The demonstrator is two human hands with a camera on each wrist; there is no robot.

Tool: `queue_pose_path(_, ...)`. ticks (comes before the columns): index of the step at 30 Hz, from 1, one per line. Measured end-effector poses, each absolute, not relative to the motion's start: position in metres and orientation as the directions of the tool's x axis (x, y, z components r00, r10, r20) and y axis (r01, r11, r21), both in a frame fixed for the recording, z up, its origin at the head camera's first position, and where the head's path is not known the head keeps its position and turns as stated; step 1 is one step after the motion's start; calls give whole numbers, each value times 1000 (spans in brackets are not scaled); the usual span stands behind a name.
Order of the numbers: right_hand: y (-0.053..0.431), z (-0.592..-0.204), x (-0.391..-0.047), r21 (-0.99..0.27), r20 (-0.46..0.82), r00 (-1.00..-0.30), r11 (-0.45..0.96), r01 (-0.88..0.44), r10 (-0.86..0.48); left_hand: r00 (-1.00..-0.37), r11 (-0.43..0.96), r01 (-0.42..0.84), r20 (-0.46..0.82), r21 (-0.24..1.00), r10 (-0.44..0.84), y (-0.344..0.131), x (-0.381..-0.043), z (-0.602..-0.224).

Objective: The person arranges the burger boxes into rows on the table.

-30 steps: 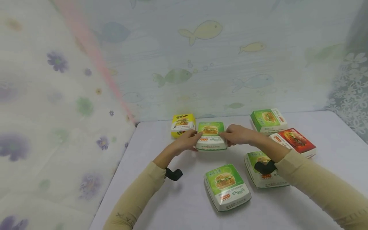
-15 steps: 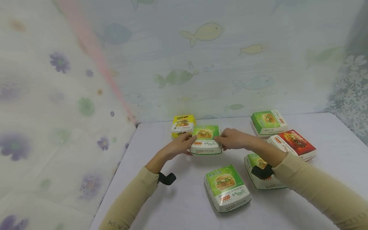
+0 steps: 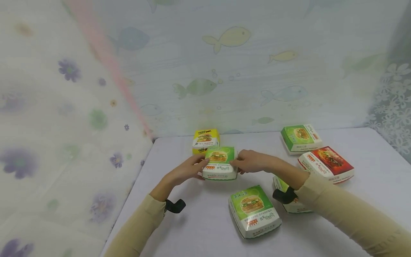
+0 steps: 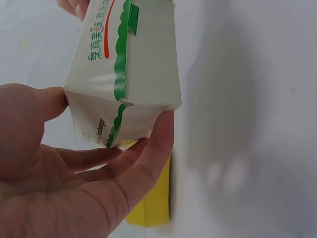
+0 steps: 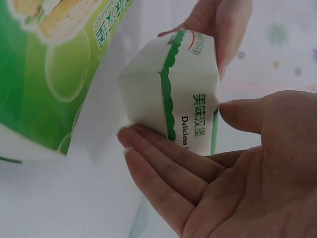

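Observation:
A green and white burger box (image 3: 221,163) with a burger picture on its lid is held between both hands above the table. My left hand (image 3: 187,169) grips its left end, thumb near the lid and fingers reaching under the lower edge, as the left wrist view shows on the white side of the box (image 4: 148,64). At the opposite end my right hand (image 3: 253,161) holds the box with the thumb on the upper edge and fingers against the side and underside (image 5: 143,99). Just behind the held box stands a yellow and white burger box (image 3: 206,139), partly covered by it.
Nearer on the white table (image 3: 189,232) lies another green burger box (image 3: 253,210). A second one (image 3: 297,207) is partly hidden under the right forearm. Further right are a red and white burger box (image 3: 327,164) and a green one (image 3: 300,138) by the fish-print backdrop (image 3: 224,89).
Both hands have carried the green burger box left and somewhat nearer to me, away from the back of the table. The other boxes have stayed in place.

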State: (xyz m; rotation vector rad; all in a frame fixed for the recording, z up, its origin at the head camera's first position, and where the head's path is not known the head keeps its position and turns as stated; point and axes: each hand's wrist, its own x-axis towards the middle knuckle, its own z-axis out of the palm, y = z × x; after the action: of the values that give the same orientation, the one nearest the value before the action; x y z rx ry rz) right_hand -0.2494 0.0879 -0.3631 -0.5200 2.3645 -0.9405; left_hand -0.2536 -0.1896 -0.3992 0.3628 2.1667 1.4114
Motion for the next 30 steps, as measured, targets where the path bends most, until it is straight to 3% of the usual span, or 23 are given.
queue_pose_path(13, 47, -374, -250, -671, -369, -749, 716, -195, -550, -835, 471, -103, -334, 876, 437, -233, -243, -411)
queue_pose_path(30, 10, -386, -252, -644, -427, -704, 738, -203, -567, -789, 516, -157, -421, 842, 447, -275, -246, -423)
